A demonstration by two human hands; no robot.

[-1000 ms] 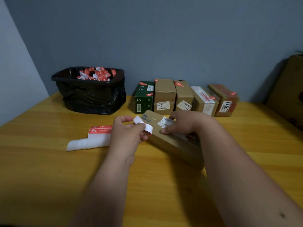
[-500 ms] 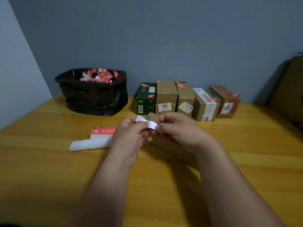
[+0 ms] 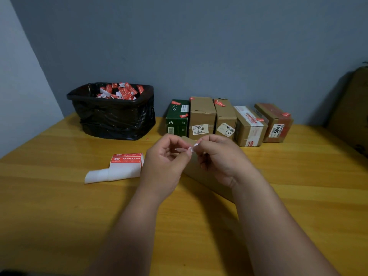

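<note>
My left hand (image 3: 165,162) and my right hand (image 3: 223,158) meet above a brown cardboard box (image 3: 201,176) lying on the wooden table (image 3: 59,206). Both pinch a small white paper strip (image 3: 193,148) between their fingertips. The box lies mostly hidden behind my hands and right forearm. A roll of white labels with a red printed end (image 3: 121,166) lies on the table just left of my left hand.
A black-bagged bin (image 3: 113,114) holding several red and white scraps stands at the back left. Several parcels line the wall: a green box (image 3: 177,118), brown boxes (image 3: 202,116) and a reddish one (image 3: 275,122). A large brown object (image 3: 354,108) sits at the far right.
My right hand has left the box's label and risen to meet my left hand. The white strip, held out flat by my left hand before, is now bunched small between both hands.
</note>
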